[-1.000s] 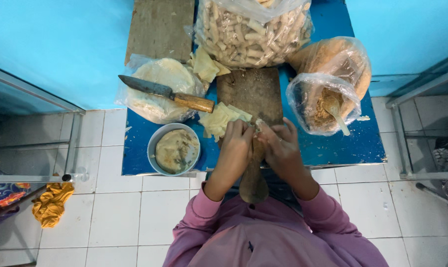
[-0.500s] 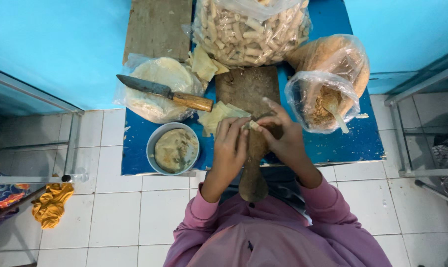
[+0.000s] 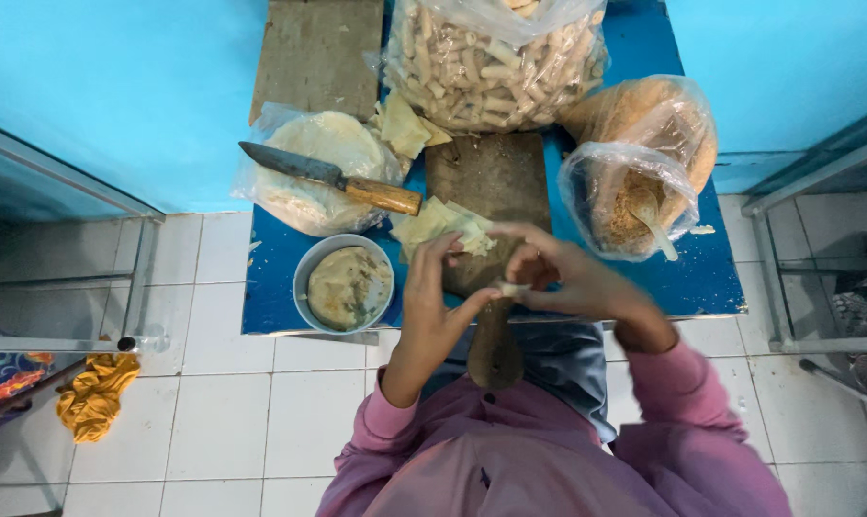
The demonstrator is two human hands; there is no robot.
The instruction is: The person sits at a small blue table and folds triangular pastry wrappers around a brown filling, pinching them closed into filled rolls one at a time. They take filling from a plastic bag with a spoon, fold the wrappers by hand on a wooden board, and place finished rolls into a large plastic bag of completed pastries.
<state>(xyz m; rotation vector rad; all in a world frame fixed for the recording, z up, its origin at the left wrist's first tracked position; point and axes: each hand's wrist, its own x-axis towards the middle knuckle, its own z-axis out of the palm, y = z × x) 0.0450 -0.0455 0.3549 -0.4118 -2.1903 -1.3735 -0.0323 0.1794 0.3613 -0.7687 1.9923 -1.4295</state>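
Pinched between both hands, left hand and right hand, a small pale roll has lifted clear of the wooden board, apparently finished.

I see a worn, matt wooden board on my glossy blue bench. At ten o'clock lies a dull metal knife with a smooth wooden handle. Crinkled clear plastic bags shine; the metal bowl looks matt.
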